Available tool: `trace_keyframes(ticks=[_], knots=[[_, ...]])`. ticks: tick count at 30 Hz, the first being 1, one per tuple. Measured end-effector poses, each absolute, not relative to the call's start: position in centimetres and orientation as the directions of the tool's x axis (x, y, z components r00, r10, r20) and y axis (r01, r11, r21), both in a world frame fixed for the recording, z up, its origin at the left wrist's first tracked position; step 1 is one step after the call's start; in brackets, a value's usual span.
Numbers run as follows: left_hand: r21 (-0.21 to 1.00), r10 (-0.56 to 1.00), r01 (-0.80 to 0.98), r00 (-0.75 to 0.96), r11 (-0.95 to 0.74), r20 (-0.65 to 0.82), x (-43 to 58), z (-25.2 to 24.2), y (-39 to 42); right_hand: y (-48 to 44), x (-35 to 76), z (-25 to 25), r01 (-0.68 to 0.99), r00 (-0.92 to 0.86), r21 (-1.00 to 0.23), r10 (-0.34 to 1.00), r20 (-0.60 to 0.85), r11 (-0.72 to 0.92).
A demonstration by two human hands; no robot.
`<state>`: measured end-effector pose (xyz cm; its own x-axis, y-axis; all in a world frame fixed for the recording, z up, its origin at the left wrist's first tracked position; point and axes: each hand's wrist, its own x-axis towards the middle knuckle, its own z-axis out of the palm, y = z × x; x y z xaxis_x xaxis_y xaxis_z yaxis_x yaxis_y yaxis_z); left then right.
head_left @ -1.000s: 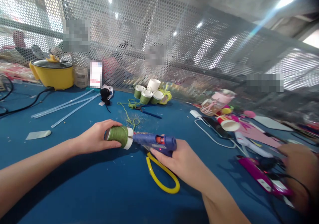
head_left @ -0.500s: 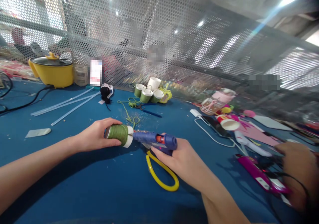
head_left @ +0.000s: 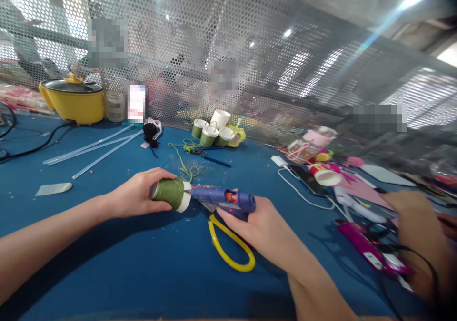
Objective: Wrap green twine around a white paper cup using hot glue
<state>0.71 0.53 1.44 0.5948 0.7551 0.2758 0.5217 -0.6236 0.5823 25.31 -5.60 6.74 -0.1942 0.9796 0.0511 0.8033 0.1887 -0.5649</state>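
Observation:
My left hand (head_left: 137, 195) wraps round a paper cup wound with green yarn (head_left: 170, 192), tipped on its side with its white rim facing right. My right hand (head_left: 255, 226) grips a blue hot glue gun (head_left: 221, 199), whose small red light is lit. The gun's nozzle is at the cup's rim; whether it touches, I cannot tell. Below the gun lies a pair of scissors with yellow handles (head_left: 233, 264), its blades partly hidden. Loose green yarn (head_left: 187, 166) trails on the table behind the cup.
Green-wrapped cups (head_left: 209, 135) stand at the back beside blue-handled pliers (head_left: 216, 159). Clear glue sticks (head_left: 102, 154) lie left, near a yellow electric pot (head_left: 74, 102). At right are a phone (head_left: 310, 180), a magenta power strip (head_left: 371, 249) and another person's arm (head_left: 421, 235).
The glue gun's tip and the cup have shifted very slightly against each other. At right, the other person's arm has moved up and left. My hands keep their grips.

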Motion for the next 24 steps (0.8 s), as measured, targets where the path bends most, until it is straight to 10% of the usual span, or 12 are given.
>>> trace_keyframes(ticks=[24], knots=[[0.497,0.629,0.432,0.695,-0.753,0.348,0.46,1.13,0.19,-5.17,25.10,6.95,0.821,-0.163,-0.539,0.982,0.091,0.187]])
